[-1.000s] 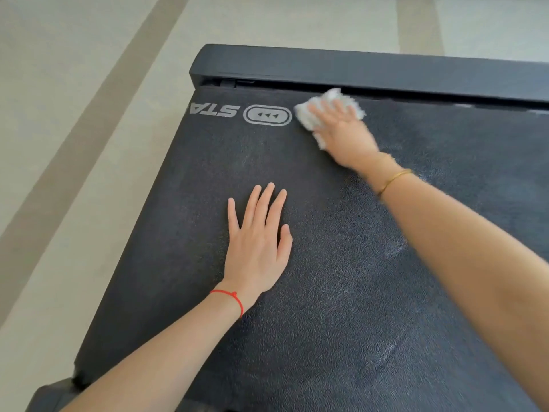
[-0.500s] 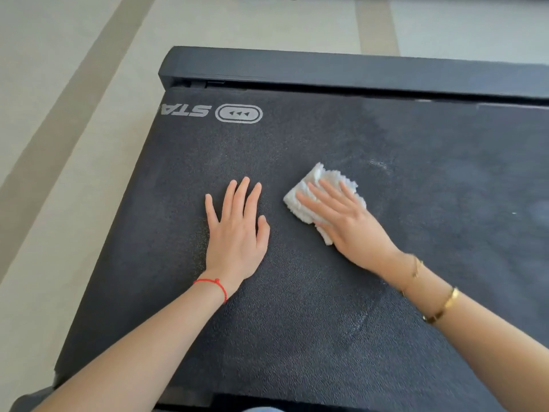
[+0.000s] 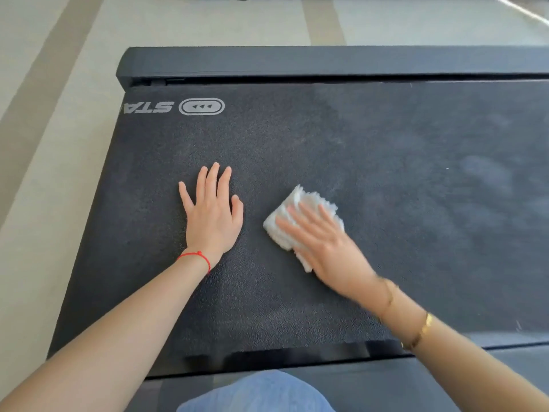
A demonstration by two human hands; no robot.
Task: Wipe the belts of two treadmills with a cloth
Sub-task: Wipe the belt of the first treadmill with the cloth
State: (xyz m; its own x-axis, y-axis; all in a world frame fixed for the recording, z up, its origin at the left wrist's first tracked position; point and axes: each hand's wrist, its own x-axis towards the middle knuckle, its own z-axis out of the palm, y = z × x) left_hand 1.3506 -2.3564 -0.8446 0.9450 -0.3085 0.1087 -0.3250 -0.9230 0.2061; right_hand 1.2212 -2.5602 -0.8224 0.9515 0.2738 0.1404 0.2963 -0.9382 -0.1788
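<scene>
Belt (image 3: 386, 162) printed "STA" upside down; left hand (image 3: 212, 217) flat, right hand (image 3: 323, 251) presses cloth (image 3: 300, 203), fingers straight.

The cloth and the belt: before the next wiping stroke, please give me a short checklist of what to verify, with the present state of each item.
1. The cloth lies flat under the right hand: ok, straight fingers press it down.
2. The left hand is apart from the cloth: ok, it rests flat on the belt to its left.
3. Belt free of objects ahead of the cloth: ok.
4. Grey smears at the belt's right side: not ok, still to be wiped.
5. Cloth clean enough: cannot tell, its underside is hidden.
</scene>
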